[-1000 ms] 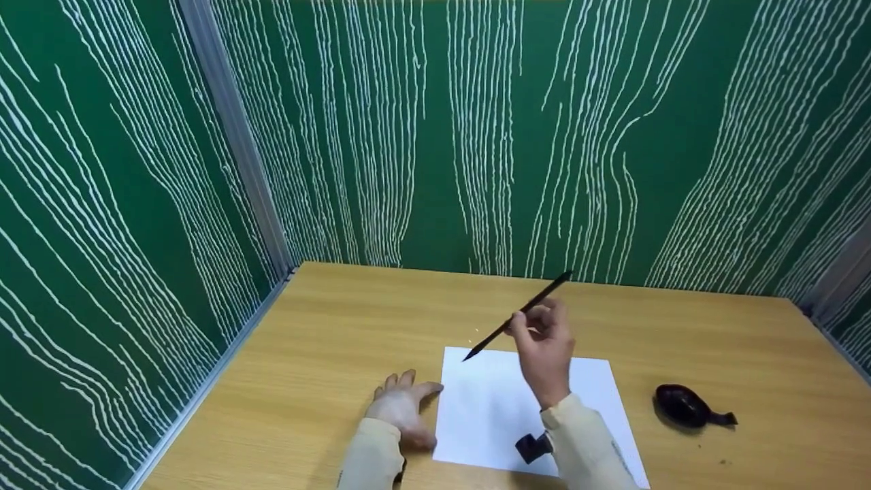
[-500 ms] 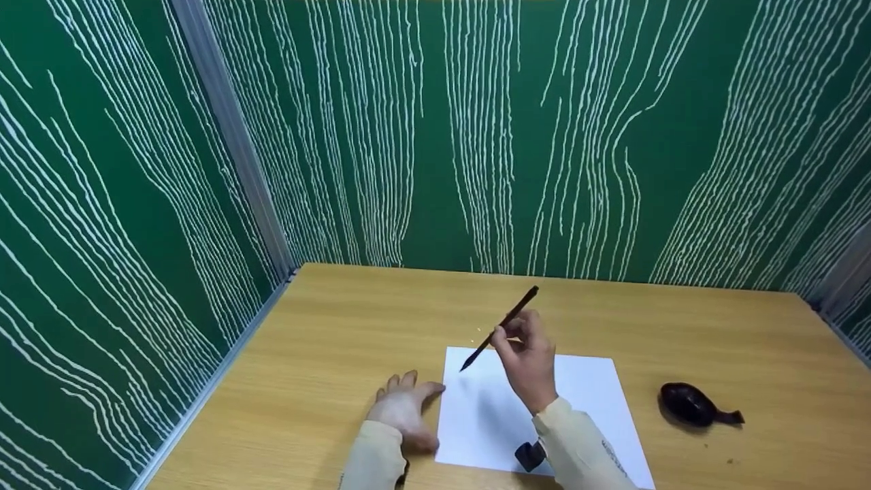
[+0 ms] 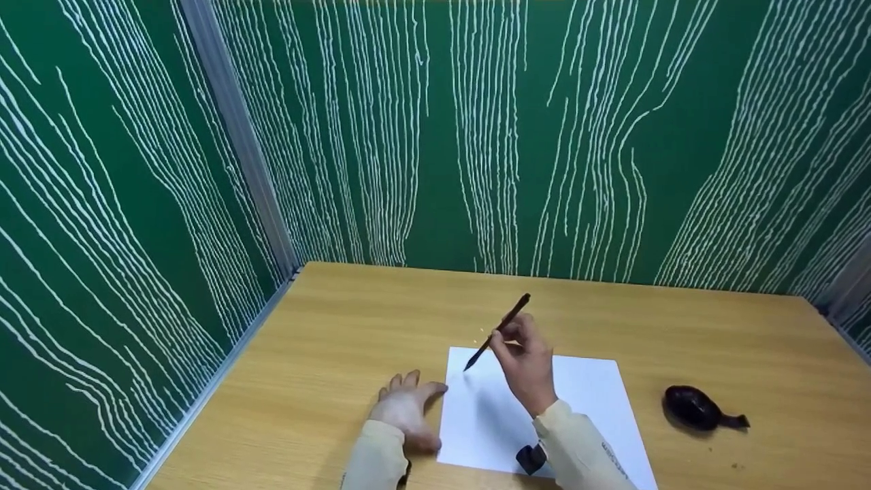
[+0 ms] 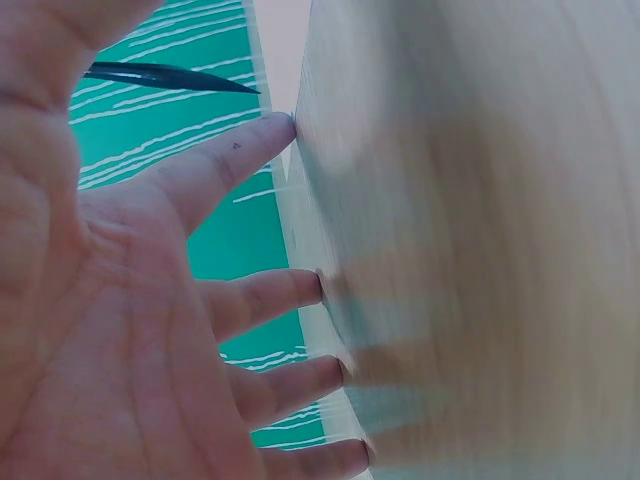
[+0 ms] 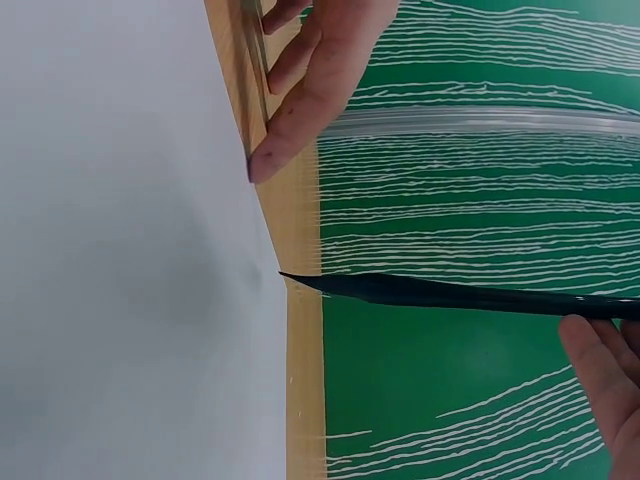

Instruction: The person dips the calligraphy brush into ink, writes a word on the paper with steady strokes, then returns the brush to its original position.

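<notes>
Brush [image 3: 511, 316] judged light, stiff-handled, soft-tipped; mid-shaft hold best. Right hand [image 3: 529, 367] pinched it; left hand [image 3: 403, 412], fingers spread, rested at nine o'clock edge of paper [image 3: 593, 389]

Left grip [image 3: 406, 412]: bare hand, palm down, fingers spread; index and thumb stand apart, both angled rightward. Left wrist view shows the palm raised above the fingertips. Left forearm [image 3: 375, 456] reaches in from the lower edge. Right grip [image 3: 529, 367]: held up, thumb against bent fingers in a pinch. Right forearm [image 3: 578, 442] slants up and leftward, sleeved like the left.
</notes>
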A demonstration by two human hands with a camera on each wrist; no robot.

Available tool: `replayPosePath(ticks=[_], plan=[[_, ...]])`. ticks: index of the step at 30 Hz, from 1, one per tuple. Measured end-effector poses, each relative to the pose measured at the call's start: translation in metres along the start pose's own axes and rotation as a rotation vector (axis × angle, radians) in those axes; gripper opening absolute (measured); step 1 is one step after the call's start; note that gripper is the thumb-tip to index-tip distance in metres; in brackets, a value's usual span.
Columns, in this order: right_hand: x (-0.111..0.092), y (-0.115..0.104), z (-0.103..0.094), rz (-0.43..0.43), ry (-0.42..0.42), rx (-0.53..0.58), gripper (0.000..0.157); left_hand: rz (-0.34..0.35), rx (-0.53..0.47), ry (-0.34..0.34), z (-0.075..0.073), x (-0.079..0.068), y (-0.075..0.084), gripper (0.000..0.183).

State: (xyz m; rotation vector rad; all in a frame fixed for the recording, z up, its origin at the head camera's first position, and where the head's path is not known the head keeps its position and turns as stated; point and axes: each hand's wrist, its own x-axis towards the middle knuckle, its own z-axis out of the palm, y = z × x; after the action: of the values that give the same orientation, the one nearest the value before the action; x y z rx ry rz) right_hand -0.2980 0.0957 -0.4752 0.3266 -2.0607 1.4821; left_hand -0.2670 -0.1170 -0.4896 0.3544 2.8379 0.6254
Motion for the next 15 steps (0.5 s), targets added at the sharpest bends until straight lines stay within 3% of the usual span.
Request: replayPosePath(ticks=[6,15], plan=[[-0.0007,0.0013,0.0001,-0.045,0.002,0.018,0.017,0.032,0.000,0.018,0.0001,0.0009,-0.0011,0.095],[-0.0014,0.0011,0.0012,-0.035,-0.023,0.006,0.019,-0.007,-0.012,-0.007,-0.0010,0.0028,0.0005,0.093]])
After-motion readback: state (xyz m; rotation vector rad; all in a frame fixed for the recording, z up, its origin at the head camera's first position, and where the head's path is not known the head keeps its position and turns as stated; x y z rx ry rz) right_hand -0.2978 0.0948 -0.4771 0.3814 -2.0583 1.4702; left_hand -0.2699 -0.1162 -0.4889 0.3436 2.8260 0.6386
